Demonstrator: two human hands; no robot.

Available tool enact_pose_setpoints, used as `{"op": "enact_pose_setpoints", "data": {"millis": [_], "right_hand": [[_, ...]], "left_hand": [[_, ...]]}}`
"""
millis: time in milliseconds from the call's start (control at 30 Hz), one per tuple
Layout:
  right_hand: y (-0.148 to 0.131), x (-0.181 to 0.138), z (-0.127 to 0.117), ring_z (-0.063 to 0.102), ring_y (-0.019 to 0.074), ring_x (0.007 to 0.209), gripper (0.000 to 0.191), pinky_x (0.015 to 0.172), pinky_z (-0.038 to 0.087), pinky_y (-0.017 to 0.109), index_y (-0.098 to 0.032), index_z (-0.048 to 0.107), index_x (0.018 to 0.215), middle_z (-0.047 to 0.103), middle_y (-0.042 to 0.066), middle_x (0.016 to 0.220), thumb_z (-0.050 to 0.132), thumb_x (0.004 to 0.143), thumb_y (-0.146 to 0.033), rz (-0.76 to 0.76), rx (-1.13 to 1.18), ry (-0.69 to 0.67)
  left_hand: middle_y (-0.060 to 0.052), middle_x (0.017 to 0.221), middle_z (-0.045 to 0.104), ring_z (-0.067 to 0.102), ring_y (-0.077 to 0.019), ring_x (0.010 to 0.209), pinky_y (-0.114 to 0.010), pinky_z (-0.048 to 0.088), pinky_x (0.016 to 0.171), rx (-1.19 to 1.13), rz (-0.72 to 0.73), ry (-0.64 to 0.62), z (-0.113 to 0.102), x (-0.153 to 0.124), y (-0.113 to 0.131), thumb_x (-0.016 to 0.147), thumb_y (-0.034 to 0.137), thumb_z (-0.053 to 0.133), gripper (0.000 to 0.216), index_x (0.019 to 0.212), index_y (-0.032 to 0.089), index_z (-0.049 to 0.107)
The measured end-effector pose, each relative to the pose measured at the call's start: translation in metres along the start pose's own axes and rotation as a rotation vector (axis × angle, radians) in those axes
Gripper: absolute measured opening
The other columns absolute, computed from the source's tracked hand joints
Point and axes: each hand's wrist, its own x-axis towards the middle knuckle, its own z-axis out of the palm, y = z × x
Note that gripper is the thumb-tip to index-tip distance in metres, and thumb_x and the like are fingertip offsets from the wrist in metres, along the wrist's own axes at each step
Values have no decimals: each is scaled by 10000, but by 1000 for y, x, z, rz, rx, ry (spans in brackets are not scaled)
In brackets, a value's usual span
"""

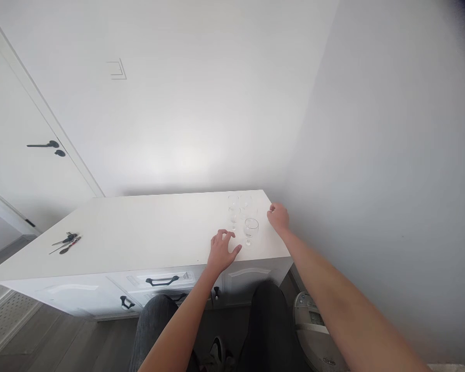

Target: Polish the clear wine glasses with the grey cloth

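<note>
Several clear stemmed glasses stand in a group near the right end of the white cabinet top (147, 227). The front wine glass (251, 227) is the plainest to see; another stemmed glass (233, 214) is behind it to the left, and the rear glasses (246, 202) look faint against the white. My left hand (221, 250) is just left of the front glass, its thumb and fingers spread with nothing between them. At the cabinet's right edge my right hand (279, 217) has its fingers curled closed; whatever is inside them, if anything, is hidden.
A small pile of dark-handled tools (67, 242) lies at the cabinet top's left end. The wall rises close behind and to the right. Below, a rounded grey appliance (318, 330) stands beside my right leg. Drawer handles (161, 281) stick out in front.
</note>
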Motion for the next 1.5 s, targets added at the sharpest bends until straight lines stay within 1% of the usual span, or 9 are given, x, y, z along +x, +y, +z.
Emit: {"op": "enact_pose_setpoints", "data": {"millis": [100,200,367,600,867,1100,1267,1400,1500], "right_hand": [[5,-15,14,481,182,787,102,686,318,302,-199,573,854,598,68,936,491,844,-139,-91,-47,-90],[6,-23,24,496,205,861,114,739,325,315,-195,577,836,595,81,931,492,897,-151,-168,-102,-127],[5,-25,32,501,258,980,186,815,321,356,-178,616,938,599,135,1008,435,963,-145,-205,-170,-129],[8,-23,37,499,266,982,216,814,317,372,-172,621,990,615,144,1040,409,975,-134,-205,-217,-133],[10,-22,39,509,264,947,187,786,322,371,-174,612,941,616,134,986,431,963,-136,-226,-213,-96],[13,-22,43,535,280,953,195,839,362,397,-186,613,893,616,136,945,436,934,-114,-255,-131,-87],[19,-18,41,588,266,1007,166,929,426,422,-210,634,802,678,104,1020,501,848,-121,-389,33,-151],[31,-11,39,619,243,1156,202,949,514,389,-247,693,784,677,38,1298,512,799,-157,-456,178,-226],[38,-8,41,571,250,1315,333,1054,511,420,-293,777,923,660,8,1392,523,762,-150,-467,368,-332]], "left_hand": [[-84,1321,575,575,-277,1256,-531,405,1141,-67,85,-43,-6,0,0,971,380,573,189,1095,274,668],[-80,1357,590,542,-287,1325,-524,402,1152,-98,94,-68,-7,1,0,976,402,571,217,1125,287,677],[-126,1515,485,432,-351,1448,-605,290,1212,15,-22,-29,3,4,1,929,609,591,541,1382,314,575],[-188,1713,225,80,-496,1583,-751,78,1195,221,-99,-217,19,17,2,876,811,456,901,1611,304,338],[-214,1716,189,28,-505,1583,-826,-21,1133,300,-137,-276,31,39,8,877,844,356,927,1598,262,382],[-152,1745,44,-31,-445,1600,-790,-29,1166,433,-194,-391,27,39,14,924,817,174,897,1653,299,251],[-143,1745,38,-8,-432,1605,-818,0,1147,474,-281,-351,6,28,-14,955,767,170,838,1657,315,229],[-167,1740,78,24,-430,1605,-836,22,1131,524,-414,-277,-22,23,-59,982,710,190,791,1642,287,294],[-190,1735,106,49,-443,1601,-843,15,1122,552,-542,-174,-45,27,-97,993,685,177,782,1639,264,306]]}}
